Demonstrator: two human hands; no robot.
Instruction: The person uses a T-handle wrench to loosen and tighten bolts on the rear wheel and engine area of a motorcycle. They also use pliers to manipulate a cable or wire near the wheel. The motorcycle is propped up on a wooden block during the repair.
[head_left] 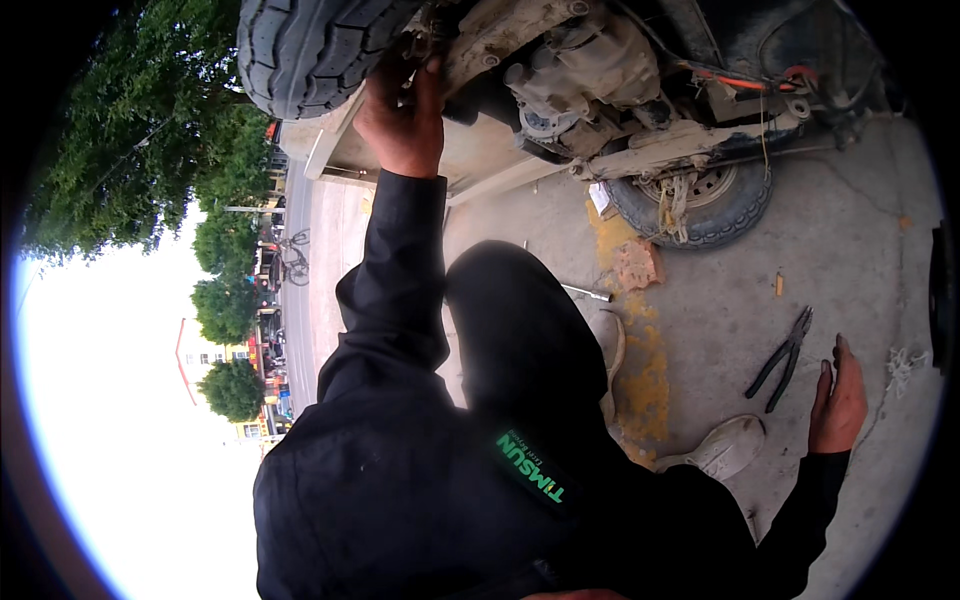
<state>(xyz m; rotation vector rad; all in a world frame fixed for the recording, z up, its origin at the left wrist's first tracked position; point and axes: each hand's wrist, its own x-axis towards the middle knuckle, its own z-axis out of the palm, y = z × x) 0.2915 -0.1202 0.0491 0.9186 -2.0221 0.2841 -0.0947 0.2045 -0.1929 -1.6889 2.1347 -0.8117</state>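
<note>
My left hand (398,115) is raised under a vehicle, fingers curled among dirty metal parts beside a treaded tyre (315,50) and a grimy bracket (490,45); what they grip is hidden in shadow. At the right, my right hand (840,398) hangs just above or on the concrete with fingers extended, holding nothing. Just left of it lie pliers with dark green handles (795,343).
Behind are a greasy metal housing (590,75) and another wheel (725,215) with a reddish brick (640,262) beside it. A metal wrench (590,293) lies near my knee and shoes (725,445). A road with a bicycle (295,255) and trees (225,330) is at left.
</note>
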